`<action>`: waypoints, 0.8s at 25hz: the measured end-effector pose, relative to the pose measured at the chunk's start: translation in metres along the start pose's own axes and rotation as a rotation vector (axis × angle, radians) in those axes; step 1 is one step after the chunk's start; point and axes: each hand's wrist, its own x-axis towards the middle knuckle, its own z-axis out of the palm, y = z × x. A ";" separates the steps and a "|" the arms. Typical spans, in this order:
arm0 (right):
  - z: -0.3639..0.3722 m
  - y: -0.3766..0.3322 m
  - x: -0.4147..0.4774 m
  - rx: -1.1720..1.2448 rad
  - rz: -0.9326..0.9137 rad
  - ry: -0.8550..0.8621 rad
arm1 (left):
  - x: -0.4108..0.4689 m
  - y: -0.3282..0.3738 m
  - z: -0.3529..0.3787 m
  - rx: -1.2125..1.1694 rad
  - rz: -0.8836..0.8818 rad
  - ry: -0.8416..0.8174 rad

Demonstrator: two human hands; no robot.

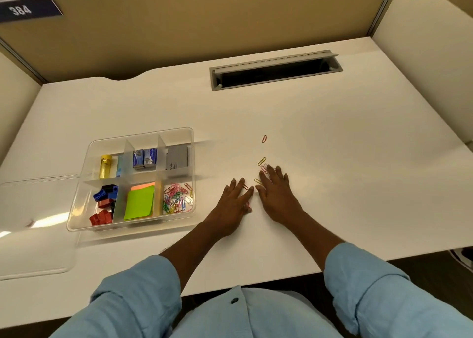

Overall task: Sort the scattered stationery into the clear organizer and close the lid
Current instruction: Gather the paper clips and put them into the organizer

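The clear organizer (76,211) sits at the left of the white desk, holding sharpeners, sticky notes (139,203), staple boxes (144,158), a yellow tube and a pile of coloured paper clips (178,196). Its clear lid (33,225) lies open to its left. My left hand (234,204) and my right hand (277,196) rest flat side by side on the desk, fingers spread, over loose paper clips. A few clips show at the fingertips (261,161). One red clip (264,139) lies alone farther back.
A grey cable slot (275,70) is set into the desk at the back. Beige partition walls enclose the desk on three sides. The desk's front edge runs just before my body.
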 end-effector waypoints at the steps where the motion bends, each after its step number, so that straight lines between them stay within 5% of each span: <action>1: 0.003 -0.003 -0.005 -0.024 -0.005 -0.021 | 0.000 0.001 0.000 -0.016 0.000 0.007; 13: -0.004 -0.023 -0.017 -0.128 -0.010 0.144 | 0.000 0.007 -0.009 0.200 0.028 0.137; 20: -0.025 -0.015 -0.001 0.207 0.140 0.279 | 0.021 0.018 -0.037 0.120 -0.166 0.052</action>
